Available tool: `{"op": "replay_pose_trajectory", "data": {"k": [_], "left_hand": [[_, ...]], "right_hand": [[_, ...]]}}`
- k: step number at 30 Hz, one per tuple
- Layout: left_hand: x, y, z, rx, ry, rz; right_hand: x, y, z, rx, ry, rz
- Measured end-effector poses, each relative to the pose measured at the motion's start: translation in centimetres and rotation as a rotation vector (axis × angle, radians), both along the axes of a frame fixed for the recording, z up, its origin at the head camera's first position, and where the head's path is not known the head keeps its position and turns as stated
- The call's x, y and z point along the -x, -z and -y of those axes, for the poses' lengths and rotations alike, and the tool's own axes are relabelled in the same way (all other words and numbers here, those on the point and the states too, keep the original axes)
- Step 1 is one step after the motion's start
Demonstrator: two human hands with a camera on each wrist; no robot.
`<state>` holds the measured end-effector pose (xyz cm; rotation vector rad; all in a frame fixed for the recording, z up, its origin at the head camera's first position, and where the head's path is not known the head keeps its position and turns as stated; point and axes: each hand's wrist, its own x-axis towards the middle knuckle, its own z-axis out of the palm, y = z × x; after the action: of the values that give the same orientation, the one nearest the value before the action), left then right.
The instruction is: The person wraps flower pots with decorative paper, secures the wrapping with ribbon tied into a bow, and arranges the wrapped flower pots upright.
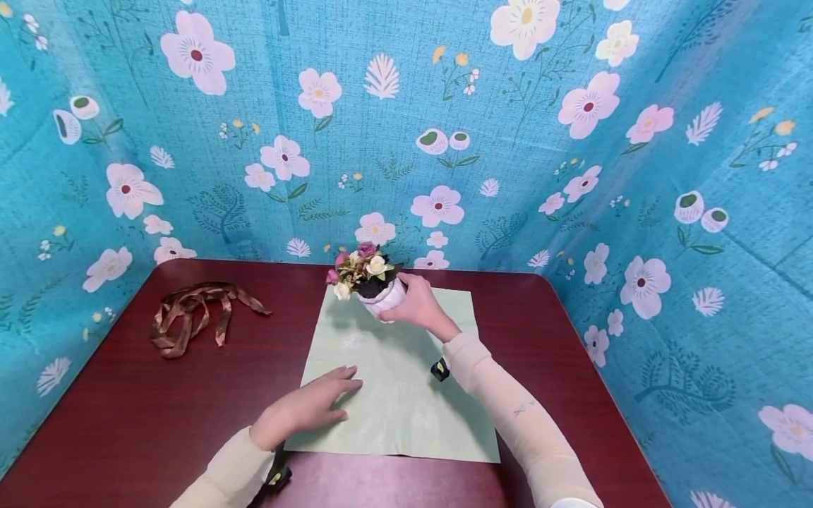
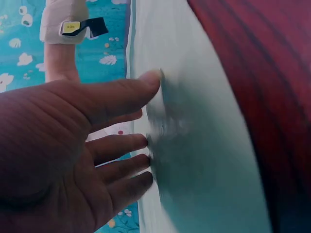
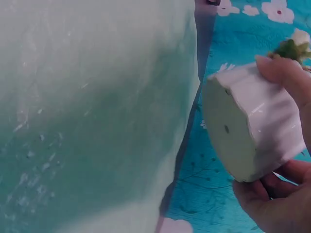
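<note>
My right hand [image 1: 417, 303] grips a small white flower pot [image 1: 383, 300] by its sides. The pot leans to the left, with artificial pink and cream flowers [image 1: 364, 267] spilling out of its top. In the right wrist view the pale underside of the pot [image 3: 228, 128] shows, raised off the paper. A sheet of light green wrapping paper [image 1: 387, 395] lies flat below it. My left hand [image 1: 311, 403] is spread over the paper's left part, fingers extended; in the left wrist view its fingertips [image 2: 141, 182] are right at the paper's surface.
A loose heap of brown satin ribbon [image 1: 190, 317] lies at the left of the dark red table [image 1: 241, 395]. A blue floral cloth [image 1: 381, 141] hangs behind and at both sides. Small black wrist devices [image 1: 440, 370] hang by the sleeves.
</note>
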<state>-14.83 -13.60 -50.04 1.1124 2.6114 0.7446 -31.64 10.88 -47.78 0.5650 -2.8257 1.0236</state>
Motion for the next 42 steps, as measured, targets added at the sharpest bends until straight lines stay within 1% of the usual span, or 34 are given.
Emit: {"op": "replay_pose_trajectory", "data": {"k": [3,5,9,12,16,19,22,24,27,31,35,42], "left_hand": [[-0.1,0.1,-0.3,0.014,-0.004,-0.051],[-0.2,0.0,-0.4,0.03,-0.017,-0.053],[-0.5,-0.3,-0.6,0.074,-0.036,-0.005],[-0.7,-0.6,-0.7,0.107,-0.047,0.033],[-1.0,-0.8,-1.0,0.132,-0.054,0.056],[-1.3,-0.9,-1.2,0.144,-0.067,0.073],[-1.5,-1.0,-1.4,0.148,-0.091,0.096],[-1.6,-1.1,-1.4,0.149,-0.104,0.107],[-1.6,-1.1,-1.5,0.154,-0.11,0.122],[-1.5,-1.0,-1.5,0.145,-0.098,0.126],[-1.5,-0.9,-1.5,0.145,-0.089,0.123],[-1.5,-0.8,-1.5,0.137,-0.086,0.123]], "right_hand": [[-0.4,-0.4,0.3,-0.045,-0.084,-0.03],[-0.7,-0.6,0.5,-0.089,-0.134,-0.063],[-1.5,-0.8,1.0,-0.196,-0.228,-0.13],[-2.3,-1.0,1.4,-0.261,-0.261,-0.15],[-3.5,-1.3,1.9,-0.328,-0.271,-0.107],[-4.2,-1.5,2.3,-0.357,-0.296,-0.075],[-4.5,-1.7,2.7,-0.364,-0.329,-0.082],[-4.7,-1.9,2.9,-0.373,-0.339,-0.089],[-4.8,-2.1,3.2,-0.396,-0.33,-0.086],[-4.9,-2.3,3.2,-0.429,-0.309,-0.058],[-4.9,-2.4,3.2,-0.443,-0.31,-0.04],[-4.9,-2.2,3.4,-0.443,-0.312,-0.054]]}}
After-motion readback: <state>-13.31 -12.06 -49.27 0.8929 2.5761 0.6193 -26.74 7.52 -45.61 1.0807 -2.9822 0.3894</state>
